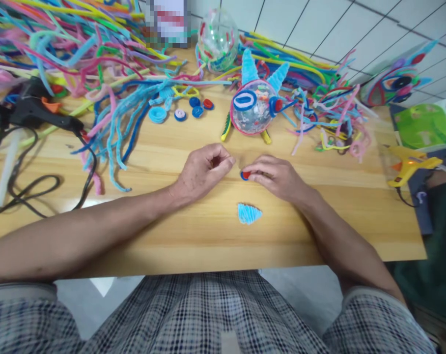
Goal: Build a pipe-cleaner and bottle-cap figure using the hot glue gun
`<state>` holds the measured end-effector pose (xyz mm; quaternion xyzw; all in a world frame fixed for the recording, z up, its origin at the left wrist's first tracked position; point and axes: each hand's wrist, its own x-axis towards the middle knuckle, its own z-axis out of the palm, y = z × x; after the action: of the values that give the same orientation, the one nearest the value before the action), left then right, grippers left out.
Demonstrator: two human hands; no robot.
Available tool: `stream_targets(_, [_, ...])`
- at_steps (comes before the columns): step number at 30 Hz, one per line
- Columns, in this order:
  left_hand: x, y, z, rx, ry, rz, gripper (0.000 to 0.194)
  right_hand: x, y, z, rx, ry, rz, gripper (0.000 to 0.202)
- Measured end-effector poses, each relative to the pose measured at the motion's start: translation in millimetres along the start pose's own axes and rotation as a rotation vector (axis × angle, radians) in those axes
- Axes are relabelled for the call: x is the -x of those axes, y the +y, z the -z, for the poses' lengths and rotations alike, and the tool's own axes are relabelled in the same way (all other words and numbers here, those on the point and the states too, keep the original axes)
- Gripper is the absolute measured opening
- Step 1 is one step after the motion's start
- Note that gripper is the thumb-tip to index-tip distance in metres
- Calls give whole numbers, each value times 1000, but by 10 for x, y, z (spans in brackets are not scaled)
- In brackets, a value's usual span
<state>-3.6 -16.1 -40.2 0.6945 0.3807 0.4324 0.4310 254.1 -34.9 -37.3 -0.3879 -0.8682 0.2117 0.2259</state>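
Between the thumb and fingers of my right hand (280,177) is a small red-and-blue pipe cleaner coil (245,175). My left hand (203,172) is closed in a pinch just left of it, and anything between those fingertips is too small to tell. Nearer me lies a light blue pipe cleaner triangle (249,214), flat on the wooden table (193,241). Beyond my hands stands a clear ball figure (258,120) with light blue ears, coil eyes and yellow feet.
Several coils (197,109) lie left of the figure, near a bunch of blue pipe cleaners (116,128). A black glue gun (42,110) trails its cord at left. A yellow glue gun (410,164) is at the right edge, by a person's dark clothing (440,246).
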Motion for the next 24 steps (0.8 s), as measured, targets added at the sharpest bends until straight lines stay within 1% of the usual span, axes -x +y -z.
stream_targets(5, [2, 0, -2, -13, -38, 0, 23, -23, -2, -59, -17, 30, -13, 14])
stream_targets(9, [8, -25, -12, -41, -36, 7, 24, -16, -16, -81, -37, 59, -18, 13])
stream_targets(11, [10, -32, -14, -40, -37, 8, 24, -7, -15, -79, -41, 64, -16, 16])
stream_targets(13, [10, -35, -13, -40, -41, 8, 24, -1, -15, -77, -29, 63, -2, 18])
stream_targets(16, [8, -34, -12, -39, -52, 10, 24, -2, -24, -84, 10, 64, 14, 14])
stream_targets(24, [11, -30, -7, 0, -70, 50, 24, -27, -42, -132, 67, 62, -2, 11])
